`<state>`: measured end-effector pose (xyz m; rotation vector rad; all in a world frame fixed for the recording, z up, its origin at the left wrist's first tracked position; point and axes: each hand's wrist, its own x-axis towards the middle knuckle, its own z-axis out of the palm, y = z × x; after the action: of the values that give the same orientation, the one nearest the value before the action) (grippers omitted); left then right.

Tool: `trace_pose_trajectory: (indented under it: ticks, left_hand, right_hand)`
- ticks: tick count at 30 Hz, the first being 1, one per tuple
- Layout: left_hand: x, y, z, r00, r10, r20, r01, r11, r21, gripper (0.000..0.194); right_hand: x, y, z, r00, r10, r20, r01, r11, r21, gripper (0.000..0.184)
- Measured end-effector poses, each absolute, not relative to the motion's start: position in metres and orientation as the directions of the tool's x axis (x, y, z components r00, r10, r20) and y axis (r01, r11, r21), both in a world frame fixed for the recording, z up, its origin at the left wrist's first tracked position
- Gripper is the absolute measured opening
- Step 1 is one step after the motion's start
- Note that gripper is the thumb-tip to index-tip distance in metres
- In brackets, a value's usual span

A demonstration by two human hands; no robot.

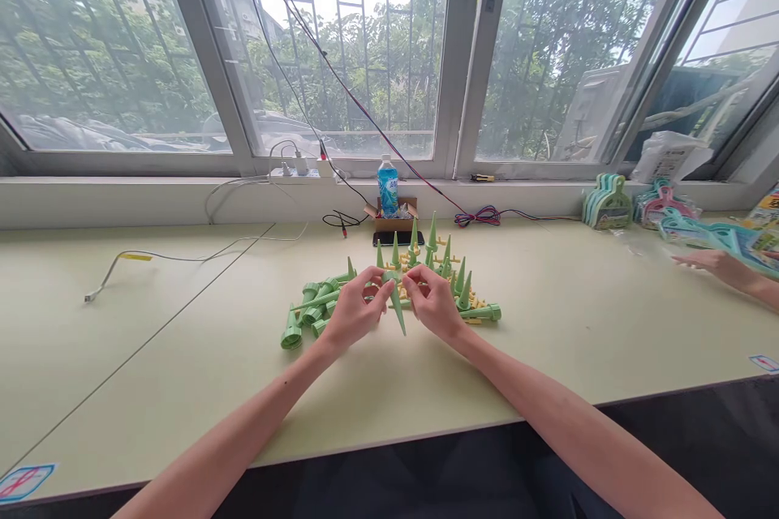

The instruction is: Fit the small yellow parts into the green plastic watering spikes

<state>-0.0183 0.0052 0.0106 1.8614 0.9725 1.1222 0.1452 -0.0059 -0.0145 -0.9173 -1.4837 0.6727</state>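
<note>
In front of me, a green plant-watering spike (398, 315) is gripped near its wide end by my left hand (355, 308), its tip slanting down toward me. My right hand (434, 302) pinches close beside that wide end; whatever lies between its fingertips is too small to make out. Behind both hands, several green spikes (432, 235) stand upright among small yellow valve pieces (476, 302). More green spikes (292, 332) lie in a heap to the left, partly covered by my left hand. Another spike (487, 312) lies flat on the right.
Beyond the pile are a phone (398, 238), a small cardboard box (398, 224) and a blue-labelled bottle (388, 186). Cables (478, 216) run along the windowsill and table (200, 373). Another person's hand (715, 263) reaches in at right, near packaged plastic items (706, 233).
</note>
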Motion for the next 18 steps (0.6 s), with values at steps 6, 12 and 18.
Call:
trace_pose_trajectory:
  ticks: [6, 12, 18]
  left_hand:
    - [-0.0174, 0.0049, 0.0115, 0.331, 0.816, 0.475, 0.337, -0.572, 0.748, 0.021]
    - [-0.0176, 0.0068, 0.009, 0.356, 0.731, 0.582, 0.409, -0.682, 0.607, 0.012]
    - [-0.0178, 0.0061, 0.0081, 0.389, 0.691, 0.609, 0.412, -0.722, 0.556, 0.008]
  right_hand:
    - [0.1459, -0.0052, -0.0152, 0.021, 0.855, 0.518, 0.163, 0.508, -0.846, 0.025]
    - [0.1459, -0.0041, -0.0141, 0.021, 0.862, 0.507, 0.172, 0.496, -0.851, 0.025]
    - [0.1458, -0.0066, -0.0118, 0.012, 0.873, 0.488, 0.175, 0.479, -0.86, 0.026]
